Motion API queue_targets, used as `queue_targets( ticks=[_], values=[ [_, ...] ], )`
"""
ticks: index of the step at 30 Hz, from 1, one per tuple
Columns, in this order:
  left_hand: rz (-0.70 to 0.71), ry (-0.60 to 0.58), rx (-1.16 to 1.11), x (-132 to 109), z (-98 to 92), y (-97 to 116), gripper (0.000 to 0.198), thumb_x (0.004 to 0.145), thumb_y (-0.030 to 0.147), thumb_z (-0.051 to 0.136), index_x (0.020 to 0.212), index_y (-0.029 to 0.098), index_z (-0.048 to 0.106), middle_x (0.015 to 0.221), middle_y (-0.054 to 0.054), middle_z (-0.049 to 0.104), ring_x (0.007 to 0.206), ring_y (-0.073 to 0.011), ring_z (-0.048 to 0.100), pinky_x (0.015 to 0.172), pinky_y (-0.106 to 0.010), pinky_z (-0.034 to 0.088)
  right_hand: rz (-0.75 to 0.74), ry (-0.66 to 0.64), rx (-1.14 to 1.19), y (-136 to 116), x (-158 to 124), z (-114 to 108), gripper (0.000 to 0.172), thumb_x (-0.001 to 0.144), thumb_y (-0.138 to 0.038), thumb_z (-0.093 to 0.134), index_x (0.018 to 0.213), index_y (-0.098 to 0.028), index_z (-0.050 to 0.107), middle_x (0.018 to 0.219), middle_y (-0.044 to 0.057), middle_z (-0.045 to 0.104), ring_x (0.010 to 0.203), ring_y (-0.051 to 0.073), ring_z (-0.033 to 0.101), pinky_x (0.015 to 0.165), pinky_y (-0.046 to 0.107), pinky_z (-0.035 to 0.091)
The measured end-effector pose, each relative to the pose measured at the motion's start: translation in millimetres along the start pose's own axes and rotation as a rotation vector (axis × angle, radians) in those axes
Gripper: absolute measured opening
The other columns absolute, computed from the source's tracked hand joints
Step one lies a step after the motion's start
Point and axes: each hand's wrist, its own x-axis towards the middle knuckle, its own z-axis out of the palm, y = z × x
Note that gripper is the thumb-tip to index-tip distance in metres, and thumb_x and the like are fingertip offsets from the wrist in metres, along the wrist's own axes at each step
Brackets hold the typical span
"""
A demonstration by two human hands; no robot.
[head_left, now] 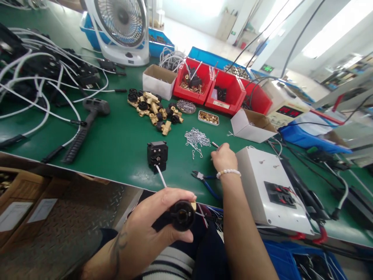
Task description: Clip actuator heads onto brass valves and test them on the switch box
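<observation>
My left hand (157, 229) is closed around a round black fitting (183, 216), its open end facing me and a bit of brass showing beside it. My right hand (224, 157) rests low over the green bench with its fingers drawn together. A short metal-tipped piece (215, 144) pokes out past those fingers; the rest is hidden. Just left of that hand lies a pile of small wire clips (196, 138). Blue-handled cutting pliers (205, 181) lie beside my right wrist. A black box-shaped part (157, 153) with a white cable stands on the bench ahead of my left hand.
Brass fittings with black caps (154, 111) lie heaped behind the black part. Red bins (194, 83) and a white carton (252, 126) stand further back. A hammer (87, 126) and tangled cables (40, 77) occupy the left. A grey metal box (271, 186) borders my right arm.
</observation>
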Motion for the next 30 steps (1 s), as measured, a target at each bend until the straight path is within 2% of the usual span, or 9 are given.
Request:
queue_targets(
  ticks=[4, 9, 12, 16, 18, 21, 23, 26, 30],
  values=[
    [0.066, 0.002, -0.012, 1, -2.0, 0, 0.036, 0.075, 0.028, 0.087, 0.108, 0.035, 0.075, 0.1, 0.005, 0.079, 0.093, -0.0156, 0.071, 0.091, -0.022, 0.051, 0.041, 0.033, 0.006, 2, 4, -1, 0.041, 0.087, -0.01, 0.053, 0.125, 0.005, 0.055, 0.113, 0.031, 0.067, 0.099, 0.033, 0.068, 0.082, 0.039, 0.049],
    [0.107, 0.0, -0.011, 3, -3.0, 1, 0.037, 0.078, 0.023, 0.084, 0.112, 0.034, 0.074, 0.102, 0.004, 0.079, 0.093, -0.0156, 0.071, 0.09, -0.022, 0.051, -0.005, 0.105, 0.036, 7, -9, -9, 0.033, 0.09, -0.011, 0.048, 0.115, 0.002, 0.065, 0.112, 0.03, 0.065, 0.1, 0.035, 0.067, 0.086, 0.046, 0.05],
    [0.134, -0.006, 0.004, 3, -3.8, -1, 0.042, 0.078, 0.022, 0.084, 0.116, 0.035, 0.072, 0.103, 0.005, 0.078, 0.093, -0.0147, 0.071, 0.089, -0.02, 0.051, -0.082, 0.229, 0.076, 12, -26, -16, 0.034, 0.094, -0.015, 0.042, 0.119, -0.004, 0.064, 0.118, 0.026, 0.061, 0.111, 0.032, 0.061, 0.095, 0.045, 0.047],
    [0.193, -0.039, 0.095, 3, -7.2, -6, 0.047, 0.08, 0.026, 0.083, 0.123, 0.035, 0.066, 0.109, 0.004, 0.075, 0.1, -0.014, 0.07, 0.091, -0.019, 0.051, -0.324, 0.392, 0.287, 26, -50, -21, 0.021, 0.093, -0.026, 0.048, 0.09, -0.014, 0.065, 0.105, 0.018, 0.064, 0.104, 0.028, 0.061, 0.092, 0.042, 0.048],
    [0.225, -0.075, 0.152, 3, -8.8, -7, 0.05, 0.081, 0.03, 0.081, 0.127, 0.034, 0.062, 0.113, 0.004, 0.073, 0.103, -0.0128, 0.069, 0.093, -0.018, 0.05, -0.428, 0.341, 0.456, 33, -65, -23, 0.024, 0.095, -0.033, 0.047, 0.083, -0.018, 0.061, 0.09, 0.012, 0.068, 0.087, 0.024, 0.064, 0.081, 0.039, 0.05],
    [0.253, -0.1, 0.178, 2, -9.1, -8, 0.048, 0.084, 0.033, 0.079, 0.128, 0.032, 0.06, 0.112, 0.004, 0.072, 0.103, -0.0106, 0.067, 0.094, -0.015, 0.049, -0.475, 0.081, 0.617, 40, -90, -30, 0.029, 0.1, -0.04, 0.041, 0.091, -0.02, 0.06, 0.065, 0.0, 0.061, 0.06, 0.015, 0.061, 0.059, 0.027, 0.049],
    [0.255, -0.099, 0.174, 2, -8.3, -6, 0.046, 0.085, 0.034, 0.077, 0.127, 0.031, 0.06, 0.112, 0.005, 0.071, 0.103, -0.0096, 0.066, 0.095, -0.014, 0.048, -0.523, -0.062, 0.629, 41, -108, -38, 0.024, 0.099, -0.037, 0.045, 0.102, -0.02, 0.062, 0.061, -0.004, 0.057, 0.052, 0.012, 0.057, 0.05, 0.022, 0.046],
    [0.268, -0.104, 0.186, 1, -7.1, -3, 0.045, 0.086, 0.035, 0.076, 0.127, 0.031, 0.059, 0.113, 0.005, 0.07, 0.103, -0.0079, 0.066, 0.094, -0.012, 0.048, -0.644, -0.097, 0.606, 44, -131, -52, 0.022, 0.095, -0.027, 0.055, 0.115, -0.023, 0.063, 0.075, -0.003, 0.066, 0.06, 0.01, 0.062, 0.053, 0.017, 0.051],
    [0.322, -0.115, 0.205, 3, -5.3, -2, 0.044, 0.086, 0.038, 0.075, 0.126, 0.028, 0.06, 0.11, 0.004, 0.071, 0.1, -0.0073, 0.067, 0.092, -0.01, 0.049, -0.9, -0.076, 0.645, 49, -149, -68, 0.019, 0.1, -0.025, 0.052, 0.113, -0.028, 0.065, 0.089, -0.002, 0.069, 0.077, 0.007, 0.069, 0.067, 0.011, 0.054]
  ],
)
